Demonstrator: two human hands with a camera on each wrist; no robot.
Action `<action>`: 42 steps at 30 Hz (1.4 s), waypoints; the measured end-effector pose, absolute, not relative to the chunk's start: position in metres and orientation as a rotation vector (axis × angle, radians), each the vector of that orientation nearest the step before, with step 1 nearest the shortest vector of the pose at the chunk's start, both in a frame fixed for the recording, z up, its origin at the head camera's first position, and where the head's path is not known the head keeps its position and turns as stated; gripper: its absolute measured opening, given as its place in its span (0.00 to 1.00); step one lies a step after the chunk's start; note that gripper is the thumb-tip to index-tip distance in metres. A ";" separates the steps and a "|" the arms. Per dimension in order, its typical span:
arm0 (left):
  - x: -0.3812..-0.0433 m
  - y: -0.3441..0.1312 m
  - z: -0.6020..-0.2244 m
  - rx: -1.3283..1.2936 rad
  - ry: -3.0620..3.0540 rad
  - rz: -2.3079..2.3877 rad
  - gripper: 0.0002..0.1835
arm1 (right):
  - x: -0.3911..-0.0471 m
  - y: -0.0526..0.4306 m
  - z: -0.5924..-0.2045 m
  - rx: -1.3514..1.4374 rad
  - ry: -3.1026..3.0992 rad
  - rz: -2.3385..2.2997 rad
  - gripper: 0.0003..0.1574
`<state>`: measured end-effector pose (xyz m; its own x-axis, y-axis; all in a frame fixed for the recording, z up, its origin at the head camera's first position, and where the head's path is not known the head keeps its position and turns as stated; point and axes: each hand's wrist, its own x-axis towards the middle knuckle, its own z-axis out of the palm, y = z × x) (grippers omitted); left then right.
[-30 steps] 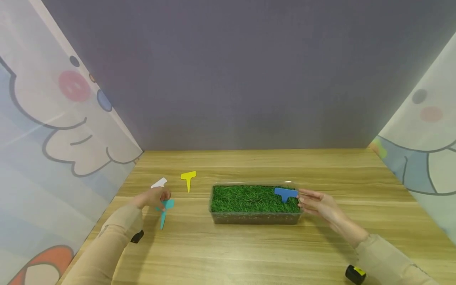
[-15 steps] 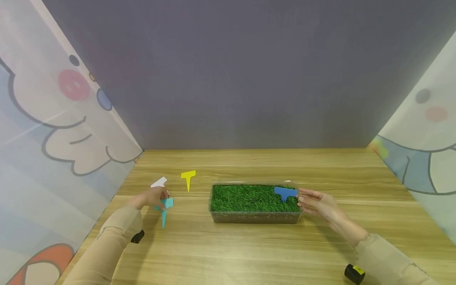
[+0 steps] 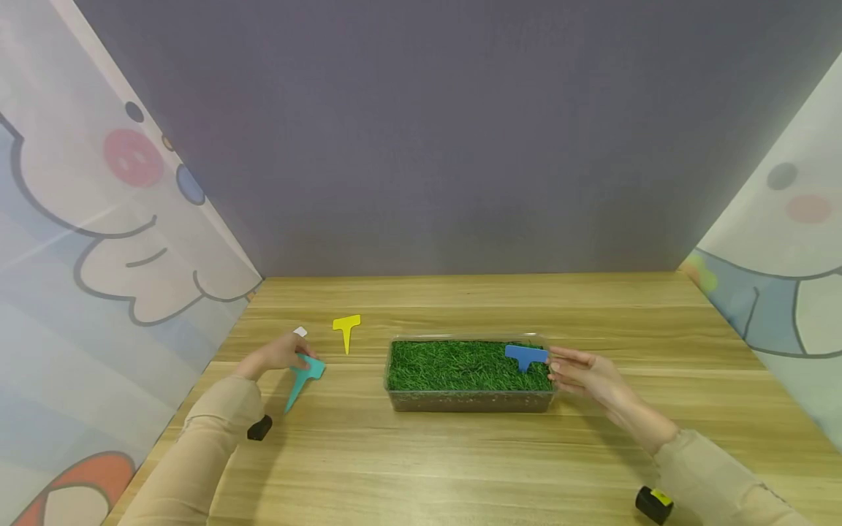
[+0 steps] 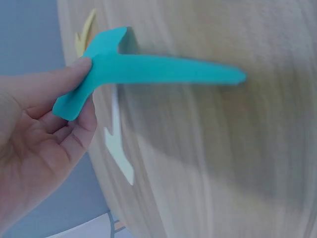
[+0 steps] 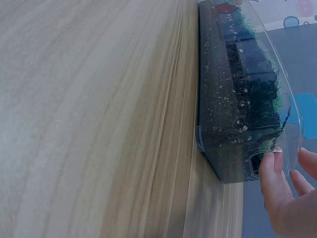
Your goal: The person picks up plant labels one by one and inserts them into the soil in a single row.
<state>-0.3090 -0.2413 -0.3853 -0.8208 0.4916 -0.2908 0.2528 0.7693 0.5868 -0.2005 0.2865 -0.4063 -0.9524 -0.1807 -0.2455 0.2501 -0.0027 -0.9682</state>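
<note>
My left hand [image 3: 283, 352] pinches a teal T-shaped plant label [image 3: 308, 370] by its broad head, its pointed stem [image 4: 188, 70] angled over the table in the left wrist view. Beneath it lies a white plant label [image 4: 119, 153], mostly covered by the hand in the head view. A yellow plant label [image 3: 347, 329] lies flat a little to the right. In the clear planter box [image 3: 470, 402] of grass, a blue plant label [image 3: 526, 354] stands at the right end. My right hand [image 3: 595, 380] touches that end with fairly straight fingers, at the rim and end wall [image 5: 233, 163].
The wood-grain table [image 3: 427, 467] runs back to a grey panel [image 3: 421, 146]. Cartoon-printed sheets [image 3: 151, 256] flank both sides. A black device [image 3: 259, 428] hangs below the left wrist, another black device [image 3: 654, 505] below the right.
The teal label has risen slightly with my left hand, and its stem has swung to point down-left. More of the white label is now covered. My right hand stays at the planter's end.
</note>
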 end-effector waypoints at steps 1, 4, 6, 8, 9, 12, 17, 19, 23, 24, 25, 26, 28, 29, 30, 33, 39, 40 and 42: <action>-0.309 -0.241 -0.384 0.563 2.529 0.760 0.09 | -0.200 0.286 -0.406 0.072 1.982 -2.026 0.40; -0.308 -0.240 -0.378 0.586 2.527 0.782 0.10 | -0.200 0.286 -0.406 0.076 1.987 -2.021 0.40; -0.307 -0.239 -0.373 0.565 2.528 0.816 0.10 | -0.200 0.286 -0.406 0.077 1.985 -2.025 0.40; -0.307 -0.237 -0.368 0.538 2.532 0.842 0.11 | -0.200 0.286 -0.406 0.073 1.980 -2.031 0.40; -0.306 -0.236 -0.365 0.522 2.533 0.857 0.11 | -0.200 0.286 -0.407 0.071 1.976 -2.035 0.40; -0.305 -0.231 -0.357 0.478 2.543 0.898 0.12 | -0.200 0.286 -0.407 0.066 1.958 -2.051 0.39; -0.303 -0.222 -0.344 0.483 2.555 0.948 0.11 | -0.200 0.288 -0.409 0.052 1.920 -2.086 0.40; -0.302 -0.219 -0.339 0.497 2.562 0.961 0.11 | -0.201 0.290 -0.413 0.023 1.902 -2.097 0.39; -0.300 -0.210 -0.331 0.514 2.578 0.981 0.12 | -0.206 0.296 -0.426 -0.053 1.853 -2.127 0.36; -0.300 -0.208 -0.329 0.518 2.587 0.981 0.12 | -0.209 0.299 -0.431 -0.058 1.832 -2.136 0.34; -0.299 -0.205 -0.327 0.527 2.596 0.980 0.12 | -0.211 0.301 -0.435 -0.057 1.812 -2.146 0.33; -0.299 -0.203 -0.325 0.536 2.607 0.983 0.12 | -0.212 0.302 -0.438 -0.043 1.806 -2.148 0.33; -0.298 -0.198 -0.321 0.558 2.631 0.984 0.12 | -0.215 0.304 -0.442 -0.023 1.793 -2.153 0.33; -0.299 -0.196 -0.319 0.566 2.640 0.991 0.11 | -0.216 0.305 -0.443 0.004 1.793 -2.148 0.33; -0.298 -0.193 -0.317 0.574 2.647 1.003 0.11 | -0.216 0.305 -0.443 0.028 1.793 -2.145 0.32; -0.299 -0.183 -0.311 0.578 2.657 1.063 0.10 | -0.213 0.301 -0.435 0.036 1.837 -2.115 0.35; -0.296 -0.163 -0.299 0.590 2.665 1.134 0.10 | -0.201 0.290 -0.410 0.016 1.910 -2.077 0.41; -0.295 -0.159 -0.297 0.591 2.669 1.138 0.10 | -0.200 0.288 -0.408 0.032 1.914 -2.072 0.41; -0.294 -0.153 -0.294 0.598 2.674 1.145 0.09 | -0.199 0.287 -0.404 0.052 1.912 -2.074 0.40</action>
